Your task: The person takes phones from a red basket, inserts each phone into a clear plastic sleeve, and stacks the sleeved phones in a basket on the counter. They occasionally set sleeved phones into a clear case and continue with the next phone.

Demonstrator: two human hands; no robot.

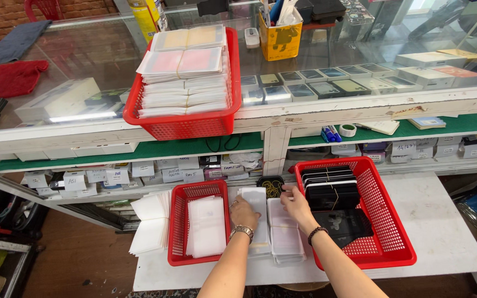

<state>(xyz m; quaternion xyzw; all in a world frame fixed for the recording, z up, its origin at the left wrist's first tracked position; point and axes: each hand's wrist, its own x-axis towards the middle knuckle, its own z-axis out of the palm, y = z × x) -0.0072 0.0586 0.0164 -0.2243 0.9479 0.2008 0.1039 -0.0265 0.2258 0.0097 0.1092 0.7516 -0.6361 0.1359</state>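
Observation:
My left hand (243,212), with a metal watch and a ring, rests on a stack of white sleeves (256,200) on the white table. My right hand (296,205), with a dark bead bracelet, pinches the far edge of a second stack of clear sleeves (286,236) beside it. To the right a large red basket (393,243) holds banded black cases (330,187). A smaller red basket (179,232) on the left holds white sleeves (207,226).
A loose pile of white sleeves (151,222) lies at the table's left end. A red basket (183,126) of bundled packets sits on the glass counter with a yellow pen holder (280,38). Shelves of small boxes (111,176) run below; tape roll (348,130).

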